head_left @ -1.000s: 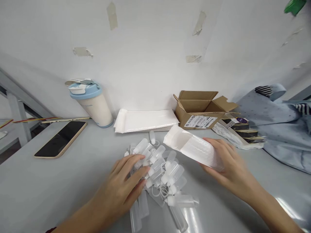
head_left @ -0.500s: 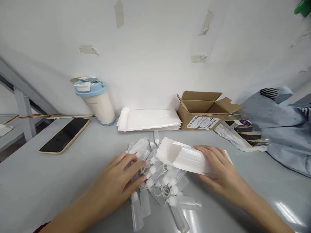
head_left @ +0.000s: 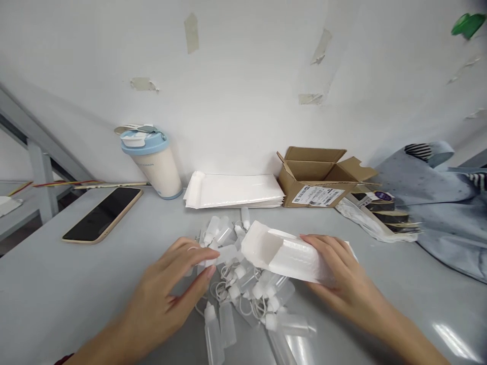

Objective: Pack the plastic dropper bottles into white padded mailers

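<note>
Between the thumb and fingers of my left hand (head_left: 173, 284) is a small translucent squeeze bottle (head_left: 227, 253), its body pointing right towards the mailer. Its cap end is partly hidden by my fingers. My right hand (head_left: 335, 266) grips a white padded mailer (head_left: 294, 253) from its far end. The mailer's mouth gapes to the left, over the right side of the pile; its inside shows only in part. Below and between both hands lies a loose pile of similar squeeze bottles (head_left: 247, 279) with white caps and thin looped straps.
A stack of white padded mailers (head_left: 236, 190) lies against the wall, beside an open cardboard box (head_left: 317, 175). A blue-lidded tumbler (head_left: 155, 165) and a phone (head_left: 102, 215) are at the left. At the right are a packet with dark contents (head_left: 388, 215) and light blue cloth (head_left: 449, 213).
My left hand has drawn back slightly left, now with a squeeze bottle lifted in its fingers. Some bottles in the pile have shifted. The mailer has moved slightly, its mouth opened wider.
</note>
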The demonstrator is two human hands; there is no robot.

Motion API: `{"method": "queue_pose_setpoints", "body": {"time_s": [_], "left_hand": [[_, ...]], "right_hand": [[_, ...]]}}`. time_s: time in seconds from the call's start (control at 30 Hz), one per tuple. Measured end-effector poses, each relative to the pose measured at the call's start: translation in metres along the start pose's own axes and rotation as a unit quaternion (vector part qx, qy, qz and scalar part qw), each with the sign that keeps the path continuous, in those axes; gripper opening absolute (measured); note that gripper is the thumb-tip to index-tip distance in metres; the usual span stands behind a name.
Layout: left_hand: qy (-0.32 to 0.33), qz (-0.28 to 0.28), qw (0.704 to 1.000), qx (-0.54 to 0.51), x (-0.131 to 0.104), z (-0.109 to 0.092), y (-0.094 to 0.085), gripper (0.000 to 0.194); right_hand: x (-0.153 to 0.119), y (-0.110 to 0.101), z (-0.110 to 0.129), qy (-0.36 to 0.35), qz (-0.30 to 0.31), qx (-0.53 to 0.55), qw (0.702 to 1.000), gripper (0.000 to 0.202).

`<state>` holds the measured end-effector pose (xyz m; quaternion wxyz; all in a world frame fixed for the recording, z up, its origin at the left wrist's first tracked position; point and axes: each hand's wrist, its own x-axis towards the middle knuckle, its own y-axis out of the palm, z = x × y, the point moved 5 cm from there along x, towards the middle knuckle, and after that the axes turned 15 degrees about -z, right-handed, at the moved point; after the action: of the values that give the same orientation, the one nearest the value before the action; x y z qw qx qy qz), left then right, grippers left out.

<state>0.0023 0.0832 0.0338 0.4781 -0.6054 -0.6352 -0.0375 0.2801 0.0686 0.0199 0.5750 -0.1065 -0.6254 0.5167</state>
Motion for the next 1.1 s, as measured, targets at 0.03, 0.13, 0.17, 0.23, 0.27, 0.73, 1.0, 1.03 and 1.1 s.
{"method": "queue_pose_setpoints", "body": {"time_s": [0.03, 0.13, 0.17, 0.23, 0.27, 0.73, 1.0, 1.03, 1.1], "left_hand": [[0.012, -0.017, 1.0, -0.007, 0.001, -0.005, -0.003, 0.023], [0.023, -0.036, 0.999, -0.025, -0.002, -0.013, -0.007, 0.028], [0.018, -0.033, 0.999, -0.028, -0.004, -0.013, -0.007, 0.031], [0.006, -0.016, 0.999, -0.029, -0.009, -0.011, -0.003, 0.04], [0.003, -0.008, 1.0, -0.03, -0.012, -0.01, 0.0, 0.045], [-0.103, 0.01, 0.989, 0.107, -0.006, 0.037, 0.012, 0.032], [-0.065, 0.101, 0.987, 0.109, -0.015, 0.055, 0.03, 0.037], [-0.058, 0.098, 0.988, 0.108, -0.015, 0.053, 0.031, 0.036], [-0.052, 0.083, 0.989, 0.108, -0.014, 0.051, 0.03, 0.033]], "right_hand": [[0.0, 0.0, 0.001, 0.003, 0.002, 0.007, 1.0, 0.054], [0.0, 0.002, 0.007, 0.002, 0.013, 0.033, 0.999, 0.052], [0.0, 0.002, 0.008, 0.001, 0.018, 0.041, 0.999, 0.052], [-0.001, 0.004, 0.01, 0.001, 0.028, 0.053, 0.998, 0.053], [-0.001, 0.005, 0.011, 0.0, 0.032, 0.058, 0.998, 0.054], [-0.005, -0.002, -0.004, 0.083, -0.038, 0.104, 0.99, 0.05], [-0.003, -0.006, -0.002, 0.075, -0.06, 0.125, 0.988, 0.054], [-0.003, -0.005, -0.002, 0.068, -0.057, 0.119, 0.989, 0.054], [-0.003, -0.003, -0.001, 0.055, -0.051, 0.097, 0.992, 0.055]]}}
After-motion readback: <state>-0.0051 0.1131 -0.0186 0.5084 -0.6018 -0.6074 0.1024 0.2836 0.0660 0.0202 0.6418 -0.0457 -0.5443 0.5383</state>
